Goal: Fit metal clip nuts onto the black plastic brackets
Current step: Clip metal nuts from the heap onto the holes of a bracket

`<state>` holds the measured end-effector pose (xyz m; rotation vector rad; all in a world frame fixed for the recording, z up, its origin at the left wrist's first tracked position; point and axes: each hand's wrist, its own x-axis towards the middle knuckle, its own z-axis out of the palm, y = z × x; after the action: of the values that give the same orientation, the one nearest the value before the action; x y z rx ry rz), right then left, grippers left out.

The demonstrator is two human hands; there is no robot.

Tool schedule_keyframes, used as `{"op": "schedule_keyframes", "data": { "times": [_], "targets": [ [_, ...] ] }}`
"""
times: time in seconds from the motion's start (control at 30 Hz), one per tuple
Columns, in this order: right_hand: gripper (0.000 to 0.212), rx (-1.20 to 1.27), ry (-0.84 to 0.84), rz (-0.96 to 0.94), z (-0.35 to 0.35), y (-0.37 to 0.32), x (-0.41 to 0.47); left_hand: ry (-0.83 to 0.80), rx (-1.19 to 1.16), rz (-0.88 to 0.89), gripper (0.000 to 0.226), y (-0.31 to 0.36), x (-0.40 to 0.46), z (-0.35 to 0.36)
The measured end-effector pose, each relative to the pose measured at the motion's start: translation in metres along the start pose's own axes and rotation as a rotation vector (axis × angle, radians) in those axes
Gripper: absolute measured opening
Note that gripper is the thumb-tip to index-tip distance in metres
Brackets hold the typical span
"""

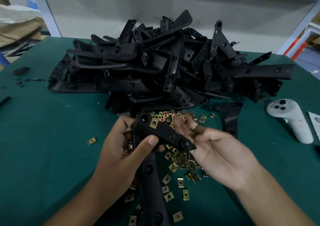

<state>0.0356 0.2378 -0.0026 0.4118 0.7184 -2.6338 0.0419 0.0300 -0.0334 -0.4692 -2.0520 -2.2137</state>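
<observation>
The left hand (121, 144) grips the angled black plastic bracket (161, 134), one brass-coloured clip nut (154, 123) fitted, while the right hand (216, 149), nearer the loose nuts (181, 161), lies open, palm up.

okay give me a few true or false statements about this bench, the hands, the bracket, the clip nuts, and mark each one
1. The left hand grips a black bracket. True.
2. A clip nut already sits on that bracket. True.
3. The right hand is clenched in a fist. False: its fingers are spread, palm up, beside the bracket's end.
4. The loose nuts lie in a tray. False: they are scattered on the green mat.
5. A pile of brackets lies behind the hands. True.
6. The white controller lies left of the pile. False: it lies at the right.
</observation>
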Motion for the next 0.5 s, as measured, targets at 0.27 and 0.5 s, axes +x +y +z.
{"op": "schedule_keyframes", "data": {
  "times": [0.27,0.5],
  "targets": [
    [0.036,-0.549,-0.124,-0.130,0.0011,0.0013,-0.0036,0.045,-0.004,-0.022,0.035,0.0011,0.0001,0.0010],
    [0.018,-0.881,-0.085,-0.280,-0.0047,0.0076,-0.0046,0.021,-0.020,-0.074,0.045,-0.0017,-0.0035,0.0023]
  ]
}}
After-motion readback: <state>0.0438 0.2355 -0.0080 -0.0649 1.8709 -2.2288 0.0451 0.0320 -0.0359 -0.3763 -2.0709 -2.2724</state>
